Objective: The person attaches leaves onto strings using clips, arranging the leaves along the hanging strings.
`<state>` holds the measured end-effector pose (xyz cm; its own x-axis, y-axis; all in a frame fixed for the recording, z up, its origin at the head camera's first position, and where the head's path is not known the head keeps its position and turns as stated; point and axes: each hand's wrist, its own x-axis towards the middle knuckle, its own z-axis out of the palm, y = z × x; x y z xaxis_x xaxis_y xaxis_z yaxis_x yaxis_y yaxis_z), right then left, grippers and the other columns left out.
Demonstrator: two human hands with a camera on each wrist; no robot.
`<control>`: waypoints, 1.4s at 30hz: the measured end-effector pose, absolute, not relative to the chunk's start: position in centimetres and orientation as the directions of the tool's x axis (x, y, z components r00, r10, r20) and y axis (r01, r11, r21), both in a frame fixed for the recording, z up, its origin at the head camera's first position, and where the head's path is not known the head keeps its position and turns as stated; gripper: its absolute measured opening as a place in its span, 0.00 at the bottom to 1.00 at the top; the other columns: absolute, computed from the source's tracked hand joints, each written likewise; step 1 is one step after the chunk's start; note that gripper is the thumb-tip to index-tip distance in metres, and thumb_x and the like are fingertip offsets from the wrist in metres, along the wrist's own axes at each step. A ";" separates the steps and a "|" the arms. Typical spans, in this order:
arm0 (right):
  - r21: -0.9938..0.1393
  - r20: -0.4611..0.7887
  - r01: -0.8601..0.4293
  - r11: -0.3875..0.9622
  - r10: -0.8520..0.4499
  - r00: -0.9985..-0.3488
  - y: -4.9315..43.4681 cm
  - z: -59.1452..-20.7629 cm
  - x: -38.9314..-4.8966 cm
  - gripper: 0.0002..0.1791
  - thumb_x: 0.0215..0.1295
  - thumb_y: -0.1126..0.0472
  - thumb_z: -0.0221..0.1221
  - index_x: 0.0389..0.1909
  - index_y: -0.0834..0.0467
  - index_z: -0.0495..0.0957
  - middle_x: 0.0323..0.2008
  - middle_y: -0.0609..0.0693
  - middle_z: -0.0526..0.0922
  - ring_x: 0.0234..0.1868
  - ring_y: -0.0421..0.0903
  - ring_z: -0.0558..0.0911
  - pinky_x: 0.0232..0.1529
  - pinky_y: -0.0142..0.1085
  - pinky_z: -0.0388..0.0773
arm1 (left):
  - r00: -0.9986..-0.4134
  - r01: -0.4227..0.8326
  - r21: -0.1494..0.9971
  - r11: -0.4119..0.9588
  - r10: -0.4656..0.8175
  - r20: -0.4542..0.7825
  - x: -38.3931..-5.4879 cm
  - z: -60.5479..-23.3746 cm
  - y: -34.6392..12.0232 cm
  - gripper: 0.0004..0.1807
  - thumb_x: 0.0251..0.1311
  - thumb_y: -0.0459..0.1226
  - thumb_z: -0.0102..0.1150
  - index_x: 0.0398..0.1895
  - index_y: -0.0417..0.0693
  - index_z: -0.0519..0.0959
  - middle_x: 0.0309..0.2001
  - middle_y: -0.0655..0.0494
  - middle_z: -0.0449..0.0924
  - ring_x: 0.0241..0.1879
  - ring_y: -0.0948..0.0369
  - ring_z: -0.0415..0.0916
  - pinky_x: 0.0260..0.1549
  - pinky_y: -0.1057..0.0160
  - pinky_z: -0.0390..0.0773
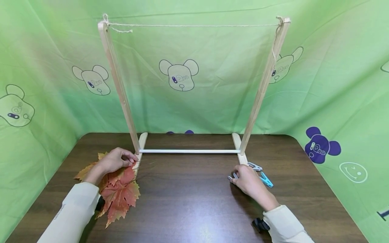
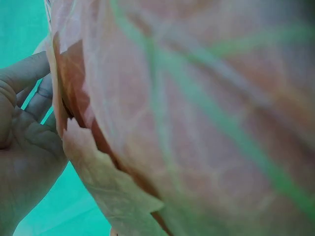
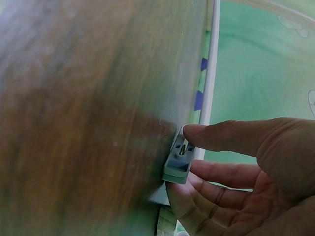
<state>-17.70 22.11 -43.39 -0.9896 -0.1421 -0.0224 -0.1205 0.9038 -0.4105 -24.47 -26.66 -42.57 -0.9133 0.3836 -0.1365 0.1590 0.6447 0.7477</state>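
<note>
Your left grip [image 1: 115, 160] pinches autumn leaves [image 1: 121, 195], eight o'clock; your right grip [image 1: 247, 179], four o'clock, a clothespin [image 3: 178, 160] uneven squeezing could flip.

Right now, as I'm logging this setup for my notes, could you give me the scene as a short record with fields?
Left hand: pinches the red-orange leaves at their stem end
Right hand: pinches a grey peg
Other pegs: a blue peg and a pale peg, beside that hand
Support: wooden frame, upright on the table
Low crossbar: white rod
Line: string tied across the top; no leaf or peg on it
</note>
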 end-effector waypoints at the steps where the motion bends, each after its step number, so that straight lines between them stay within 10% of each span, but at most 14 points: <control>1: -0.411 -0.020 -0.122 0.903 -0.143 -0.989 22.1 -43.4 -17.7 0.09 0.59 0.67 0.70 0.39 0.64 0.85 0.24 0.47 0.75 0.28 0.45 0.72 0.29 0.37 0.68 | -0.914 0.166 0.739 0.653 0.384 -0.134 -24.4 -42.5 -26.7 0.11 0.66 0.22 0.60 0.46 0.34 0.88 0.43 0.42 0.89 0.42 0.58 0.80 0.38 0.67 0.78; 42: -0.417 0.098 -0.199 0.887 -0.174 -0.980 21.8 -41.6 -18.0 0.10 0.58 0.67 0.69 0.39 0.67 0.84 0.27 0.50 0.78 0.30 0.47 0.75 0.32 0.42 0.74 | -0.908 0.261 0.663 0.702 0.412 -0.079 -23.1 -37.3 -26.2 0.11 0.71 0.25 0.59 0.51 0.33 0.86 0.47 0.39 0.88 0.39 0.59 0.81 0.33 0.68 0.78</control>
